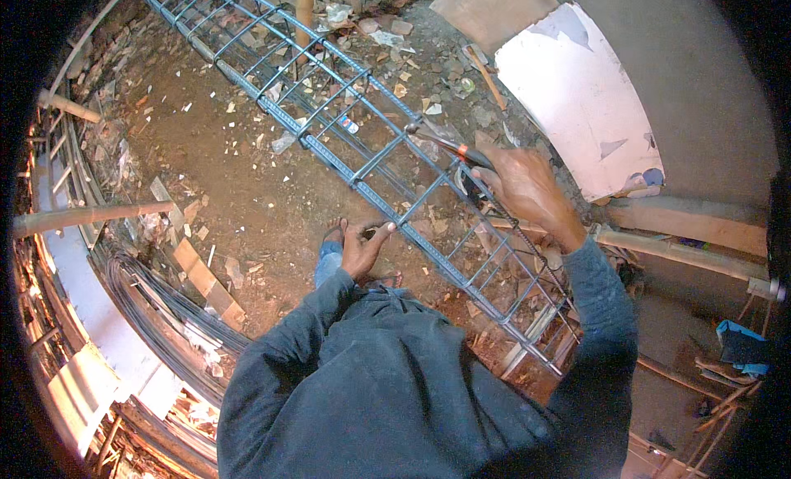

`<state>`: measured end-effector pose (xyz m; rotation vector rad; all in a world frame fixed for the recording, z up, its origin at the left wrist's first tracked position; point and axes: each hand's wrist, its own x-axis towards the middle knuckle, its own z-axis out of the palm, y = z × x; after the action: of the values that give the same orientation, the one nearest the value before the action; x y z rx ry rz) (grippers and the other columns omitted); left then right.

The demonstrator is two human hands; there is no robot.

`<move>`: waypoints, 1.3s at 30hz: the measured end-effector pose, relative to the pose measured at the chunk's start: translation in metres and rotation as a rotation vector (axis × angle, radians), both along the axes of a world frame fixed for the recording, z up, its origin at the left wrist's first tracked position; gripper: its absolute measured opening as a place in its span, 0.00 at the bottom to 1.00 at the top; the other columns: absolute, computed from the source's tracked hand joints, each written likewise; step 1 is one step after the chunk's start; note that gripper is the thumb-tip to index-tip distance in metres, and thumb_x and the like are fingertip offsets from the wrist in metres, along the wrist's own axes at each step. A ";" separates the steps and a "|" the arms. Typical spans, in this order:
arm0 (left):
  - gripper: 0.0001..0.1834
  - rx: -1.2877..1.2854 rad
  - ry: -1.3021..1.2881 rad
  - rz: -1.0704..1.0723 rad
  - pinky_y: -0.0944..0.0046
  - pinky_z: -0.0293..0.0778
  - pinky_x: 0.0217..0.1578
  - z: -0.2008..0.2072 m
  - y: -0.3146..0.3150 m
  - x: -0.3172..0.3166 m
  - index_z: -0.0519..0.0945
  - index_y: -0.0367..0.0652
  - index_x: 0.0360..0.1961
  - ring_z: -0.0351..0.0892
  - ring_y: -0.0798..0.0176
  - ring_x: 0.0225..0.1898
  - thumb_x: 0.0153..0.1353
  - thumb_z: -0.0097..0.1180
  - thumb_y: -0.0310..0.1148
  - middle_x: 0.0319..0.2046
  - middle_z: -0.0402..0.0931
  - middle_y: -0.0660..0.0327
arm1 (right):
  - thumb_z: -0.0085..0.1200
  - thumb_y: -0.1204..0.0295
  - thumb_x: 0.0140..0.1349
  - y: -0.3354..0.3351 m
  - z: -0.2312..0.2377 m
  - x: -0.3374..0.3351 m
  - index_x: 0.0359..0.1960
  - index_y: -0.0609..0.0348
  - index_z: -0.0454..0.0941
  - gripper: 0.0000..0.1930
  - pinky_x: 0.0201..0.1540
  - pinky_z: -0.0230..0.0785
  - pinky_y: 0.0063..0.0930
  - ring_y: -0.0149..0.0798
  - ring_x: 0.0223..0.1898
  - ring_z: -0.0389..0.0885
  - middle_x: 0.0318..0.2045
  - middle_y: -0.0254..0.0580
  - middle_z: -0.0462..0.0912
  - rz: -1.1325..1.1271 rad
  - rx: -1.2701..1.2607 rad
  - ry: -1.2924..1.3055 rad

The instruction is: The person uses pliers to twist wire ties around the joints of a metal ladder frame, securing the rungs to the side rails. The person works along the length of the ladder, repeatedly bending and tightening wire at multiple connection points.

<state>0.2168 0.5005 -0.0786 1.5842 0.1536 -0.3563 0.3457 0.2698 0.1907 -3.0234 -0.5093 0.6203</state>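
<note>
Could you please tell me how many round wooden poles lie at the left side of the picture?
2: a short round wooden pole at upper left, and a longer round wooden pole at mid left. Others may be hidden among the debris.

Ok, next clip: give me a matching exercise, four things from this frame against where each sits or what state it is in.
Things:
1. left hand
2. right hand
3. coil of dark wire
4. white board

Places or states:
A. leaning by the grey wall, upper right
B. gripping a tool with an orange and black handle
C. lying on the ground at lower left
D. on the near long bar of the rebar cage

Pairs: 1-D, 2-B, 3-C, 4-A
</note>
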 end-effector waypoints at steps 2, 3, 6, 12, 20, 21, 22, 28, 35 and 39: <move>0.18 0.043 0.016 -0.025 0.64 0.74 0.37 0.000 0.003 0.001 0.89 0.35 0.39 0.78 0.68 0.33 0.65 0.68 0.43 0.28 0.85 0.61 | 0.58 0.60 0.67 0.014 -0.014 0.021 0.50 0.64 0.82 0.20 0.43 0.78 0.54 0.61 0.38 0.86 0.38 0.61 0.87 0.061 -0.186 0.093; 0.19 -0.052 0.098 -0.001 0.64 0.74 0.37 0.001 0.003 0.001 0.89 0.36 0.39 0.78 0.67 0.32 0.64 0.69 0.44 0.28 0.85 0.60 | 0.58 0.61 0.67 0.017 -0.018 0.031 0.47 0.65 0.83 0.18 0.41 0.79 0.54 0.62 0.38 0.87 0.36 0.61 0.87 0.080 -0.299 0.177; 0.25 -0.103 0.125 -0.068 0.58 0.75 0.38 -0.002 0.005 0.004 0.88 0.33 0.42 0.79 0.63 0.35 0.62 0.69 0.49 0.32 0.85 0.57 | 0.58 0.62 0.67 0.019 -0.023 0.050 0.43 0.67 0.83 0.17 0.37 0.79 0.57 0.62 0.35 0.87 0.32 0.62 0.86 0.138 -0.485 0.361; 0.17 -0.090 0.005 -0.129 0.61 0.71 0.34 -0.003 0.006 0.009 0.87 0.35 0.36 0.76 0.67 0.32 0.62 0.70 0.41 0.27 0.81 0.61 | 0.59 0.61 0.67 0.018 -0.038 0.051 0.41 0.60 0.85 0.14 0.41 0.79 0.51 0.59 0.38 0.87 0.35 0.58 0.87 0.112 -0.148 0.228; 0.13 -0.301 0.206 -0.122 0.64 0.73 0.34 0.005 -0.011 0.003 0.86 0.35 0.36 0.77 0.68 0.31 0.60 0.72 0.36 0.28 0.82 0.63 | 0.59 0.56 0.67 -0.001 -0.041 0.042 0.41 0.58 0.84 0.16 0.36 0.77 0.54 0.61 0.33 0.86 0.29 0.57 0.85 0.079 -0.168 0.169; 0.13 -0.338 0.292 -0.134 0.64 0.74 0.35 0.005 -0.011 0.004 0.86 0.35 0.37 0.77 0.68 0.32 0.61 0.72 0.35 0.28 0.82 0.63 | 0.59 0.58 0.68 -0.004 -0.039 0.038 0.46 0.55 0.82 0.15 0.35 0.76 0.55 0.60 0.32 0.85 0.28 0.56 0.84 0.070 -0.204 0.182; 0.13 -0.372 0.375 -0.152 0.64 0.75 0.36 0.005 -0.011 0.005 0.86 0.35 0.37 0.78 0.68 0.32 0.61 0.72 0.35 0.28 0.83 0.62 | 0.58 0.60 0.69 -0.008 -0.038 0.033 0.51 0.53 0.81 0.15 0.34 0.74 0.55 0.60 0.31 0.84 0.26 0.55 0.83 0.086 -0.188 0.154; 0.13 -0.077 0.063 -0.246 0.64 0.74 0.36 0.010 -0.007 0.008 0.87 0.35 0.36 0.78 0.67 0.32 0.61 0.71 0.36 0.28 0.83 0.61 | 0.60 0.57 0.66 -0.030 -0.040 0.006 0.50 0.53 0.80 0.18 0.39 0.77 0.54 0.60 0.35 0.85 0.30 0.55 0.85 -0.085 -0.234 0.204; 0.15 -0.089 -0.037 -0.291 0.66 0.72 0.36 -0.006 -0.008 0.011 0.87 0.35 0.35 0.76 0.70 0.33 0.63 0.70 0.39 0.29 0.82 0.63 | 0.58 0.57 0.69 -0.056 -0.044 -0.034 0.56 0.51 0.80 0.19 0.41 0.76 0.56 0.61 0.36 0.85 0.32 0.58 0.85 -0.271 0.083 0.102; 0.14 -0.123 0.141 -0.284 0.66 0.73 0.37 -0.004 0.000 0.012 0.88 0.34 0.39 0.77 0.71 0.34 0.64 0.69 0.37 0.31 0.83 0.65 | 0.58 0.55 0.70 -0.072 -0.047 -0.076 0.62 0.54 0.77 0.23 0.38 0.78 0.47 0.52 0.34 0.87 0.32 0.52 0.85 -0.408 0.300 -0.093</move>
<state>0.2292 0.5010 -0.0829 1.4603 0.0136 -0.6876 0.2698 0.1974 0.1439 -2.7531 0.0219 0.3433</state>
